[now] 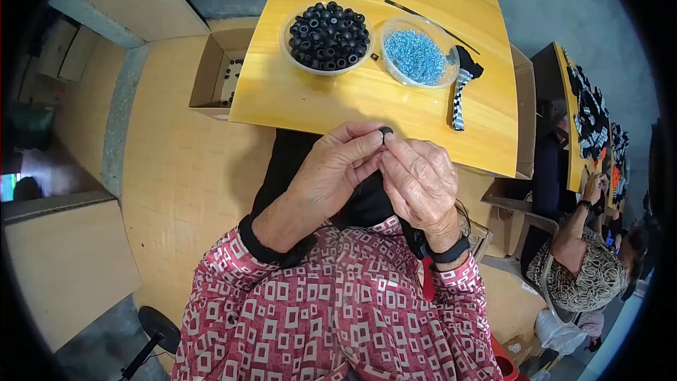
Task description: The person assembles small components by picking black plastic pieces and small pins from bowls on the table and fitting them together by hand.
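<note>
Just past the near edge of the yellow wooden table (310,109), my left hand (321,173) and my right hand (422,180) meet fingertip to fingertip. Between them they pinch a small black round piece (385,131). It looks like the black hollow round pieces (328,37) heaped in a clear round bowl (285,41) at the table's left. Right of that bowl stands a clear tub (386,27) of shiny light-blue beads (414,56). A knitted black piece with a striped black-and-white length (459,102) lies beside the tub.
A thin dark stick (405,10) lies behind the tub. Cardboard boxes stand at the table's left (206,88) and right (525,109); the left one holds scattered dark pieces. To the right another person (582,268) sits at a second table (564,77) with striped knitted pieces.
</note>
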A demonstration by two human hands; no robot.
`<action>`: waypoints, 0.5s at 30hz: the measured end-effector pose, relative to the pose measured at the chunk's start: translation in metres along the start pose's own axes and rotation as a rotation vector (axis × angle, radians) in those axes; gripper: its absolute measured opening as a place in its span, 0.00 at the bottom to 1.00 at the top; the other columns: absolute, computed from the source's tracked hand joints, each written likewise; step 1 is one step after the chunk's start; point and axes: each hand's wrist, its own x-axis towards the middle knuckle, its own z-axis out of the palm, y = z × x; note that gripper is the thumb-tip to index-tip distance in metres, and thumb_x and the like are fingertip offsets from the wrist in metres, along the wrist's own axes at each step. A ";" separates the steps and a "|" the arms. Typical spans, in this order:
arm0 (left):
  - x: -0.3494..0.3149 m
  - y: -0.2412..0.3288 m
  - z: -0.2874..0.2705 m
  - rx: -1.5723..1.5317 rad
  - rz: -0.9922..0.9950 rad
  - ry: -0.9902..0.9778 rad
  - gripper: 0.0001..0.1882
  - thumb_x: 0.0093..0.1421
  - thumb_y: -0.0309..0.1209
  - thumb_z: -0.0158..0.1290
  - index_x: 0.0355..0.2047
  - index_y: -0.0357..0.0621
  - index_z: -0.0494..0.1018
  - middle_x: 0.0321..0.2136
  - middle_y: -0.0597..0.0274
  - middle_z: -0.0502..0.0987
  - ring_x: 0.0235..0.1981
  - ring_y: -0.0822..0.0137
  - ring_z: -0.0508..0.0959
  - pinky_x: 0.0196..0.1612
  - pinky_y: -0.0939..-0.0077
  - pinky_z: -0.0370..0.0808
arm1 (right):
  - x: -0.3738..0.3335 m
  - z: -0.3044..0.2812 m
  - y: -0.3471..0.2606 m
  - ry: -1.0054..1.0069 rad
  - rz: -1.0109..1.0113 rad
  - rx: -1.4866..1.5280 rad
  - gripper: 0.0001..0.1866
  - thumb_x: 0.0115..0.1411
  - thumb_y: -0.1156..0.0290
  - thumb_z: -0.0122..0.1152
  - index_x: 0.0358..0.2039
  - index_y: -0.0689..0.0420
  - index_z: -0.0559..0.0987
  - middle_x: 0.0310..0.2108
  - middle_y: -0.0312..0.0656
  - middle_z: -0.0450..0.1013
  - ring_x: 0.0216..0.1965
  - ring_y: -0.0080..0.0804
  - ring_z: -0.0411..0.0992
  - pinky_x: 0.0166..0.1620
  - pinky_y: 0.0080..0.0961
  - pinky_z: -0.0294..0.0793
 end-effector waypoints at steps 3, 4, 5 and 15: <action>-0.002 0.003 0.002 -0.053 -0.010 -0.035 0.09 0.63 0.25 0.52 0.43 0.43 0.75 0.38 0.65 0.78 0.40 0.74 0.78 0.45 0.81 0.77 | 0.000 0.002 -0.001 0.011 -0.008 -0.026 0.14 0.39 0.81 0.66 0.31 0.66 0.80 0.39 0.49 0.77 0.36 0.38 0.75 0.39 0.31 0.75; -0.003 0.006 0.007 -0.052 -0.034 -0.007 0.08 0.62 0.26 0.53 0.43 0.43 0.75 0.37 0.66 0.78 0.39 0.74 0.77 0.45 0.81 0.76 | 0.001 0.002 -0.001 0.006 -0.002 -0.018 0.14 0.39 0.81 0.66 0.31 0.66 0.80 0.39 0.49 0.77 0.36 0.39 0.75 0.39 0.31 0.75; -0.003 0.007 0.009 -0.051 -0.058 0.022 0.08 0.62 0.26 0.53 0.42 0.44 0.74 0.37 0.67 0.77 0.38 0.75 0.77 0.44 0.81 0.76 | 0.001 0.002 -0.001 0.002 0.005 -0.011 0.14 0.39 0.81 0.66 0.32 0.66 0.80 0.39 0.49 0.77 0.35 0.39 0.75 0.39 0.31 0.75; 0.001 0.011 0.003 -0.041 -0.047 0.038 0.09 0.61 0.25 0.54 0.43 0.40 0.73 0.37 0.63 0.78 0.40 0.70 0.80 0.44 0.84 0.79 | 0.009 -0.002 -0.001 0.094 0.317 0.090 0.10 0.45 0.83 0.67 0.30 0.63 0.80 0.31 0.45 0.76 0.32 0.39 0.74 0.36 0.29 0.73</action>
